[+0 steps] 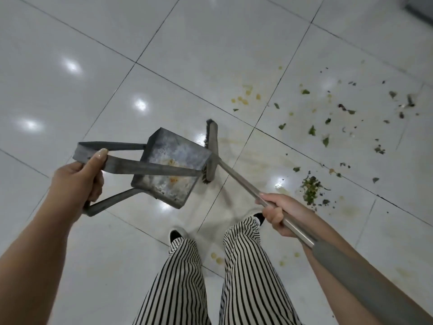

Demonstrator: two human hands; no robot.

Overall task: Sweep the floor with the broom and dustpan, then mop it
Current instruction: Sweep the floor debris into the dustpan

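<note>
A: What could trip us up here?

B: The mess is wet as well as dry. Those yellowish stains look sticky, so we could drag them into streaks across the floor if we push the bristles through them, and we'd only make the mopping harder. The green scraps are scattered wide, too, so a hasty stroke would flick them further off.

A: And the dustpan?

B: We hold it tilted, and from this angle we think it hangs off the tiles, though we can't be sure its lip isn't touching. If we set it down crooked, the scraps will slide under the edge instead of in.

A: How are our hands placed?

B: Our left hand is wrapped round the metal loop handle, thumb laid over the upper strap. Our right hand is closed round the broom at the bare steel part of the shaft, just above the grey sleeve.

A: Where does everything lie from there?

B: The broom head sits right against the pan's open side, ahead of our feet, between both hands. The small heap of leaf bits lies just beyond our right hand; the rest spreads well off to the right.
</note>
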